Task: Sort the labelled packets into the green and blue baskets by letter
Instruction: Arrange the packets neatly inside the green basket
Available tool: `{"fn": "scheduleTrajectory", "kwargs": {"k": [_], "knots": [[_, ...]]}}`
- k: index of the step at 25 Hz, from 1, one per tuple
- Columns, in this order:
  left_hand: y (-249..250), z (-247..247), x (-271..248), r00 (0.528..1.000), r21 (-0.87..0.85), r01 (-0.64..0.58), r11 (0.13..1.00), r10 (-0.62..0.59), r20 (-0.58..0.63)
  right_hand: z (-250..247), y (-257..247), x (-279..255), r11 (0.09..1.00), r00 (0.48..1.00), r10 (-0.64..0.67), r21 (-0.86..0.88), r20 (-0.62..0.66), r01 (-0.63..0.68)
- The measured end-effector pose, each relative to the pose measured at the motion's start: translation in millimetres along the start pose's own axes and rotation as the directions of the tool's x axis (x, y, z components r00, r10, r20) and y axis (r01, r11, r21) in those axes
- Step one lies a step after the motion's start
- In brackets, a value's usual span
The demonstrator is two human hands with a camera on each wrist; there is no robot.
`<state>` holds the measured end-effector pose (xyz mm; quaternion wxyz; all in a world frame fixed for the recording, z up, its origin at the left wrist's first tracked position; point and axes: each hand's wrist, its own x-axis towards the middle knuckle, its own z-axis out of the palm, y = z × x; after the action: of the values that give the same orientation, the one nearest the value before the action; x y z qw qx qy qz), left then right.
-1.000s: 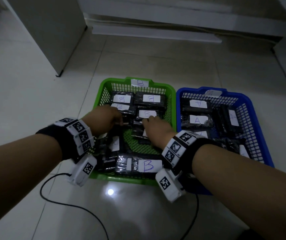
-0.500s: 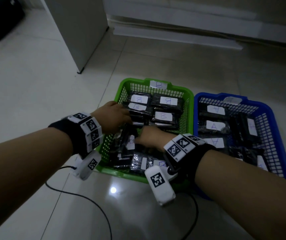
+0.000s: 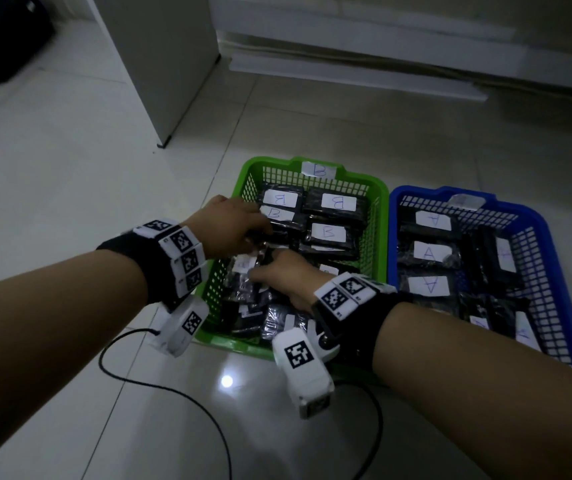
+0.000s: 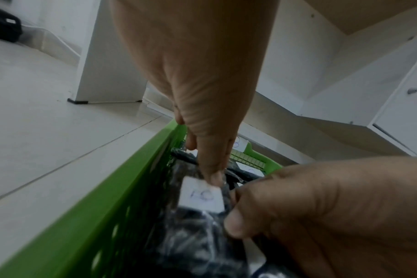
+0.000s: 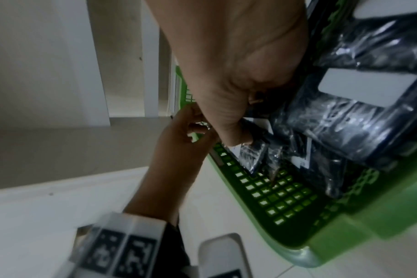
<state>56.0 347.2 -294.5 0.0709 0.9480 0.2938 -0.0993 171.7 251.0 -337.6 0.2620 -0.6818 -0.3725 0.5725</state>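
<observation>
A green basket (image 3: 312, 164) tagged B holds several black packets with white B labels. To its right, the blue basket (image 3: 395, 197) holds packets labelled A (image 3: 428, 252). Both hands are inside the green basket near its left wall. They hold one black packet (image 3: 244, 263) between them. My left hand (image 3: 239, 225) pinches its far end, thumb on the label's top edge (image 4: 213, 176). My right hand (image 3: 284, 275) grips the near side, thumb beside the label (image 4: 236, 223). The label's letter (image 4: 200, 195) is blurred. From the right wrist the same packet (image 5: 252, 154) stands on edge over the basket's mesh floor.
A white cabinet (image 3: 160, 64) stands on the tiled floor behind and to the left of the baskets. A black cable (image 3: 173, 389) loops across the floor in front of the green basket. A dark object (image 3: 0, 46) sits at the far left, and low white furniture (image 3: 381, 36) runs along the back.
My right hand has left the B packet in the middle of the green basket and come left and nearer, onto the packet by the left wall. My left hand has stayed near that wall.
</observation>
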Motion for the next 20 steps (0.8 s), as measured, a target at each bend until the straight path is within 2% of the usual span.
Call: {"fn": "scheduleTrajectory", "kwargs": {"k": [2,3,4,5,6,7,9,10,12,14,16,18,20], "knots": [[2,1,0,0.998,-0.182,0.048,0.982,-0.054,-0.027,-11,-9,-6,0.997,0.999,-0.024,0.079,-0.023,0.026],[3,0,0,0.996,-0.266,0.077,0.961,-0.085,-0.022,-20,-16,-9,0.997,0.997,-0.073,0.005,-0.038,0.073],[4,-1,-1,0.993,-0.336,0.103,0.936,-0.113,-0.011,-29,-22,-11,0.983,0.992,-0.121,-0.146,-0.044,0.114],[4,-1,-1,0.991,-0.384,0.123,0.915,-0.134,-0.002,-38,-29,-13,0.923,0.985,-0.168,-0.357,-0.035,0.144],[3,-2,-1,0.99,-0.397,0.133,0.908,-0.144,0.002,-45,-35,-15,0.808,0.978,-0.209,-0.567,-0.021,0.161],[3,-2,-2,0.989,-0.377,0.144,0.915,-0.15,0.013,-49,-38,-16,0.651,0.969,-0.247,-0.74,0.004,0.169],[4,0,-4,0.985,-0.259,0.17,0.951,-0.162,0.05,-52,-36,-16,0.329,0.945,-0.319,-0.927,0.071,0.181],[7,2,-5,0.982,-0.203,0.184,0.962,-0.172,0.076,-51,-30,-15,0.226,0.94,-0.324,-0.956,0.108,0.188],[14,6,-7,0.979,-0.194,0.19,0.963,-0.17,0.113,-45,-13,-13,0.143,0.958,-0.237,-0.969,0.164,0.201],[20,8,-9,0.98,-0.251,0.196,0.948,-0.18,0.087,-42,0,-11,0.134,0.961,-0.199,-0.966,0.192,0.221],[19,8,-9,0.973,-0.311,0.222,0.924,-0.228,0.018,-48,-1,-8,0.19,0.944,-0.25,-0.945,0.216,0.267],[14,6,-9,0.965,-0.349,0.225,0.909,-0.257,-0.047,-56,-11,-3,0.359,0.932,-0.307,-0.883,0.195,0.302],[9,5,-10,0.972,-0.318,0.182,0.93,-0.22,-0.085,-60,-24,3,0.538,0.93,-0.326,-0.775,0.17,0.331]]}}
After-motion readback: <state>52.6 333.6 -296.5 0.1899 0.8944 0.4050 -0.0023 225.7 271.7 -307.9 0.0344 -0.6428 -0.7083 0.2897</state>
